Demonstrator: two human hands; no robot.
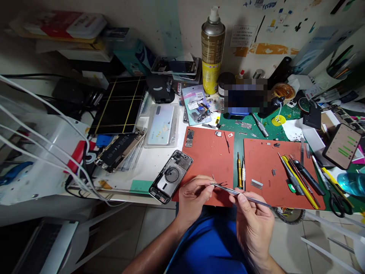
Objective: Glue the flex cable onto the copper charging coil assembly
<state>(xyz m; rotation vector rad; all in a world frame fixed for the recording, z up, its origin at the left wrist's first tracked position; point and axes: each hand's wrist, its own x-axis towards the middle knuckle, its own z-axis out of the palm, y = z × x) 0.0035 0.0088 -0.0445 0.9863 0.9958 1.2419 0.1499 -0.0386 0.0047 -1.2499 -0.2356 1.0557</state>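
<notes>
desk: what is at the centre of the shot?

photographer: a small black part (220, 183), thin and wiry, sits at the front edge of the bench just above the person's lap. the left hand (194, 196) has thumb and forefinger pressed together on it. the right hand (252, 219) is closed around metal tweezers (242, 194), and their tips meet the part at the left fingertips.

desk: and around it?

photographer: the hands hover over the near edge of the left red mat (208, 152). an opened phone housing (171, 177) lies tilted just to the left, half on the mat. a small circuit board (189, 137) rests at the mat's far corner. two screwdrivers (241, 171) lie in the green gap before the right red mat (265, 163), which carries a row of hand tools (299, 177). a spray can (213, 49) stands at the back wall.

desk: any risk worth a line?

photographer: as i judge it, the part is held past the bench edge with only lap and floor below. a slip of the tweezers or a loosened pinch could drop it out of sight. too hard a squeeze or pull could crease or tear something this thin. loose screws and plates on the mats are also near enough to be knocked by a wrist.
</notes>
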